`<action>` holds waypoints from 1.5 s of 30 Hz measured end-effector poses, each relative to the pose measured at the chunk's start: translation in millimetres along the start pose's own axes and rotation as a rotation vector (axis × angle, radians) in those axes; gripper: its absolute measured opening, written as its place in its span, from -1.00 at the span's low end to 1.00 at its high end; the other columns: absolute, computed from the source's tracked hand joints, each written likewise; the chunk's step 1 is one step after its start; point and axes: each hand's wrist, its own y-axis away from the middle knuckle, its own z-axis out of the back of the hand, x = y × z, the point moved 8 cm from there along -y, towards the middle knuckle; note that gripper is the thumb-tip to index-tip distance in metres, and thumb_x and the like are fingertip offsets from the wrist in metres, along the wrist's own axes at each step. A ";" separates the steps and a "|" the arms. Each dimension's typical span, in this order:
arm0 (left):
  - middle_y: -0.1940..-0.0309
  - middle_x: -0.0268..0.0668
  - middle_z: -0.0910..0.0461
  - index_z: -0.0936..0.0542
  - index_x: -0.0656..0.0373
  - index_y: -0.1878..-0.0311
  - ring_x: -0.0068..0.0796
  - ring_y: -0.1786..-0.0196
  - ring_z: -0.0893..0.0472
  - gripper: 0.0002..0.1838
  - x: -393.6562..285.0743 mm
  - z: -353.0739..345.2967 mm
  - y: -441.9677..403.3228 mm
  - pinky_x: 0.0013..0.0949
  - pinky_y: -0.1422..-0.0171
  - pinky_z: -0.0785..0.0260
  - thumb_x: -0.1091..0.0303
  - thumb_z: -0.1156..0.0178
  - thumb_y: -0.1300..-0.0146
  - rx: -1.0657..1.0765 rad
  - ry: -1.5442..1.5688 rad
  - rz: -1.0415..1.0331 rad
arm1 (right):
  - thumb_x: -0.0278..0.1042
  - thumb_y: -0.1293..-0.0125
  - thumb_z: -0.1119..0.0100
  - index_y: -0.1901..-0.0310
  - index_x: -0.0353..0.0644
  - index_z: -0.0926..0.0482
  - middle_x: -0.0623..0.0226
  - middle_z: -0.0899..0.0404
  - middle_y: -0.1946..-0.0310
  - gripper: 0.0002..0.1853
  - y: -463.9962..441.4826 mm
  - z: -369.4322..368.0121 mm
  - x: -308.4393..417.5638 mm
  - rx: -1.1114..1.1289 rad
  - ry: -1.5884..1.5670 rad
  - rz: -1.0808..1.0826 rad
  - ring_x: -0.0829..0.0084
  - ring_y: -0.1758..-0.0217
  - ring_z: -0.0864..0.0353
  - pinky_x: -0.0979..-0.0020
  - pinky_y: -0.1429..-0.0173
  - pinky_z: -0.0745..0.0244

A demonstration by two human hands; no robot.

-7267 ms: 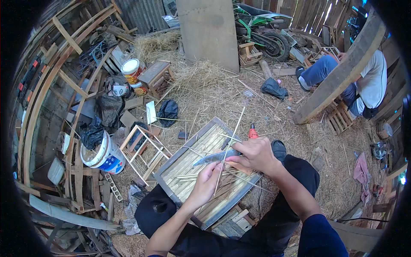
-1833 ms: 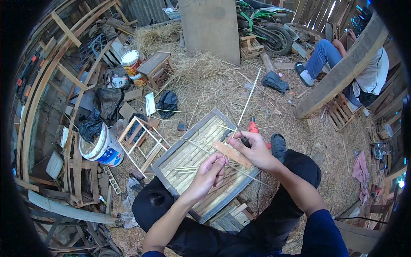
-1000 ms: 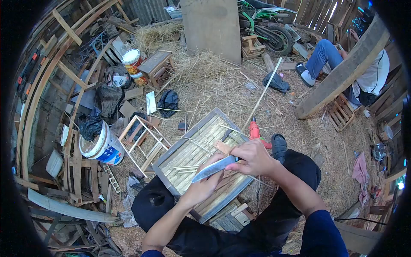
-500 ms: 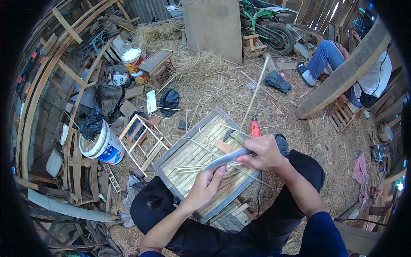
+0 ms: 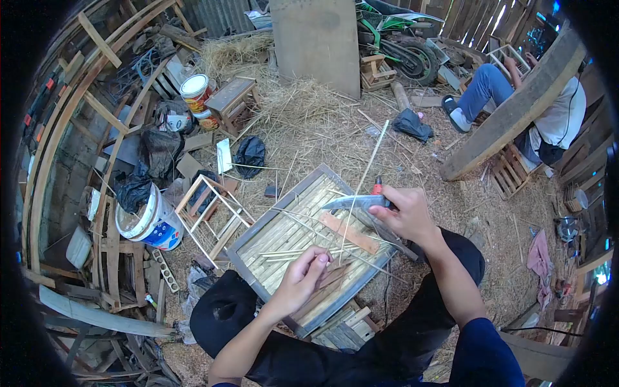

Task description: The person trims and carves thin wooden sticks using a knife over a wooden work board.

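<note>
My right hand (image 5: 409,216) is closed round the handle of a knife (image 5: 348,202), its curved blade pointing left. A long thin bamboo strip (image 5: 371,161) slants up and away from my left hand (image 5: 302,277), whose thumb and fingers pinch its lower end. The strip crosses the blade; whether they touch I cannot tell. Below both hands lies a low framed table (image 5: 274,213) topped with bamboo slats. Several thin strips (image 5: 284,255) and a flat brown piece of wood (image 5: 351,233) rest on it. A red tool (image 5: 377,187) shows partly behind my right hand.
To the left are a small wooden frame (image 5: 213,219) and a white bucket (image 5: 155,222). Straw (image 5: 309,116) covers the floor ahead, with a wooden stool (image 5: 232,97) beside it. On the right, a person (image 5: 493,87) sits behind a slanted post (image 5: 509,109).
My right hand has lifted and shifted slightly right, swinging the blade up and away from my left hand. The strip's far end has come lower, and the brown wood piece is more exposed.
</note>
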 end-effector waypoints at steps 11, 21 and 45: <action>0.53 -0.49 -0.27 -0.39 0.15 -0.12 -0.74 0.63 -0.16 -0.74 -12.2 7.0 -18.1 -0.55 0.57 0.03 0.19 0.09 -0.59 -0.181 0.126 -0.002 | 0.09 -0.18 -0.37 0.52 -0.14 -0.41 0.27 -0.46 0.70 -0.52 -8.4 -32.5 36.3 0.085 -0.057 0.127 0.24 0.65 -0.54 0.23 0.52 -0.35; 0.48 -0.52 -0.32 -0.46 0.20 -0.11 -0.76 0.54 -0.27 -0.71 -2.2 10.1 -16.4 -0.55 0.49 -0.16 0.20 0.10 -0.59 -0.143 0.004 -0.023 | 0.10 -0.21 -0.35 0.48 -0.15 -0.46 0.24 -0.44 0.73 -0.54 -4.9 -33.6 41.9 0.138 -0.110 0.144 0.21 0.65 -0.54 0.21 0.52 -0.35; 0.54 -0.56 -0.15 -0.38 0.13 0.07 -0.78 0.62 -0.06 -0.73 -5.1 -11.3 -6.5 -0.57 0.57 0.07 0.11 0.13 -0.60 0.009 0.012 0.031 | 0.23 -0.16 -0.33 0.56 -0.07 -0.44 0.32 -0.42 0.76 -0.49 4.4 1.8 10.7 0.071 0.119 0.136 0.26 0.69 -0.50 0.27 0.58 -0.32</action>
